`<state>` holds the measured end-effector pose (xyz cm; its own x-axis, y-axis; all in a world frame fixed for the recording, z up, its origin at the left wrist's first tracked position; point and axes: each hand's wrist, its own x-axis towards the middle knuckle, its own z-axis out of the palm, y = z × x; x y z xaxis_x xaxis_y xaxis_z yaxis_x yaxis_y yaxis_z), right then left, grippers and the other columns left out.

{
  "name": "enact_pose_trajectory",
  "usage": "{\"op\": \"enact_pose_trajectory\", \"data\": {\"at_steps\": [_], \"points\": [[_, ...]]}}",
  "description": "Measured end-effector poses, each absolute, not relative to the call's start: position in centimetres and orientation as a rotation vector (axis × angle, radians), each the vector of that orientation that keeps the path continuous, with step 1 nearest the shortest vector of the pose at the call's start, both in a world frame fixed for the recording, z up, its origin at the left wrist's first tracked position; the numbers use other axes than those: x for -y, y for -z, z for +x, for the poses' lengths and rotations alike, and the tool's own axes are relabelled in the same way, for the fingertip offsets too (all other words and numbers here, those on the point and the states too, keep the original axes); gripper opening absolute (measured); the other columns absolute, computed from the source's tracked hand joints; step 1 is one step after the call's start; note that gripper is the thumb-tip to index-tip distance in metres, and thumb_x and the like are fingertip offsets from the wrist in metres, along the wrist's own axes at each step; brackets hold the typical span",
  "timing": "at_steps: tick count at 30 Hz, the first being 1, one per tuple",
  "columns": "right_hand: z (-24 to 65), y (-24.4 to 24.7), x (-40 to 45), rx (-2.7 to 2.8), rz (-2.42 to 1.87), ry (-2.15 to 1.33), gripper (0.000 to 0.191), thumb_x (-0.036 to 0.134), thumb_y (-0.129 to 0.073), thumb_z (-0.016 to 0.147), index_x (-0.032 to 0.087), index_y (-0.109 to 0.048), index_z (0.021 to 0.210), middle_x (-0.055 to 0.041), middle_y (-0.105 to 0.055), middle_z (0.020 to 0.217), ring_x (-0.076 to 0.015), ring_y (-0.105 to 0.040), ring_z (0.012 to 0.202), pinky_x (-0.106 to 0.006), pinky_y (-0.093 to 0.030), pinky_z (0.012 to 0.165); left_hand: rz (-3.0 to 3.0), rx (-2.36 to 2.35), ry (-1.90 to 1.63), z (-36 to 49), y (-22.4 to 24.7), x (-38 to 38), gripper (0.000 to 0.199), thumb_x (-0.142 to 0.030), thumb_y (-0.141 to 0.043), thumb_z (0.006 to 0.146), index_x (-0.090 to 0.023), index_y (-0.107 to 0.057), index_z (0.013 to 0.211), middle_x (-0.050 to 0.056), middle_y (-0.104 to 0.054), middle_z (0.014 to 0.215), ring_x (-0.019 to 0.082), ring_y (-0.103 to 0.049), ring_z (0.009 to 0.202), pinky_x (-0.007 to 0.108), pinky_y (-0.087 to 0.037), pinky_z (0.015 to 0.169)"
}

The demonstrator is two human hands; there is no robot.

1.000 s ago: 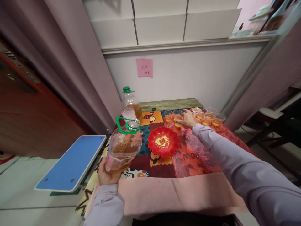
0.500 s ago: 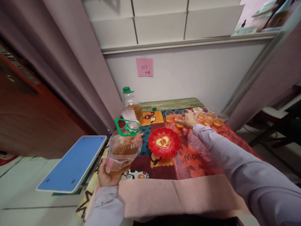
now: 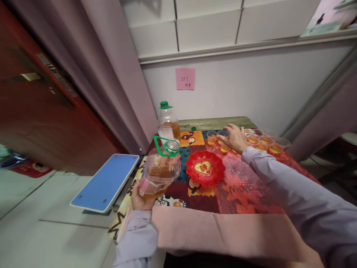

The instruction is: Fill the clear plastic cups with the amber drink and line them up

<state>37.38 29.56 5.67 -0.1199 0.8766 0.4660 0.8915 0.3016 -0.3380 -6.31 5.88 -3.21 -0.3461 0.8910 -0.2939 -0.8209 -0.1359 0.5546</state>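
My left hand point(image 3: 141, 199) supports a large clear plastic jug point(image 3: 161, 169) from below and the near side. The jug is tilted, uncapped, has a green handle ring and holds amber liquid. Over the row of clear plastic cups at the far right, my right hand point(image 3: 234, 138) is open, its fingers spread and nothing visible in it. Cups with a little amber liquid stand on both sides of it, among them a left cup point(image 3: 211, 138) and a right cup point(image 3: 266, 142). Some cups behind the hand are partly hidden. Between my hands lies a red scalloped dish point(image 3: 192, 166).
A second jug point(image 3: 170, 126) with a green cap stands at the back left, behind a clear cup stack point(image 3: 165, 133). A small green cap point(image 3: 193, 128) lies near the back edge. Left of the table is a blue-topped stool point(image 3: 107, 184). A wall point(image 3: 223, 85) borders the back.
My right hand has lifted slightly from among the cups and its fingers have spread. The left hand still holds the jug. The whole view has shifted, so things appear farther right.
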Motion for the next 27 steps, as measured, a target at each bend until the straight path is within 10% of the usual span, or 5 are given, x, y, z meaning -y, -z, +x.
{"op": "enact_pose_trajectory", "data": {"at_steps": [6, 14, 27], "points": [[28.1, -11.5, -27.5, 2.113, -1.033, -0.216, 0.031, 0.043, -0.068, 0.103, 0.026, -0.081, 0.125, -0.0117, -0.079, 0.124, -0.0307, -0.074, 0.111, -0.045, -0.056, 0.102, 0.161, -0.820, -1.755, -6.0, 3.2, -5.7, 0.047, -0.045, -0.067, 0.096, -0.025, -0.076, 0.137, 0.015, -0.079, 0.135, 0.042, -0.071, 0.132, 0.064, -0.054, 0.114], [16.7, -15.6, -26.8, 2.538, -0.788, -0.161, 0.033, 0.022, -0.064, 0.107, 0.020, -0.075, 0.138, -0.0127, -0.072, 0.140, -0.0240, -0.073, 0.118, -0.033, -0.052, 0.099, 0.128, -0.766, -1.808, -6.0, 4.6, -6.0, 0.058, -0.043, -0.067, 0.097, -0.018, -0.069, 0.149, 0.018, -0.080, 0.132, 0.040, -0.073, 0.128, 0.062, -0.054, 0.113], [14.8, -16.0, -27.4, 2.543, -0.894, -0.182, 0.016, 0.016, -0.067, 0.102, 0.015, -0.081, 0.095, -0.0122, -0.080, 0.105, -0.0213, -0.069, 0.092, -0.031, -0.046, 0.084, 0.124, -0.752, -1.782, -5.7, 3.6, -5.6, 0.044, -0.042, -0.058, 0.104, -0.021, -0.078, 0.137, 0.013, -0.085, 0.118, 0.035, -0.077, 0.122, 0.057, -0.055, 0.113]]}}
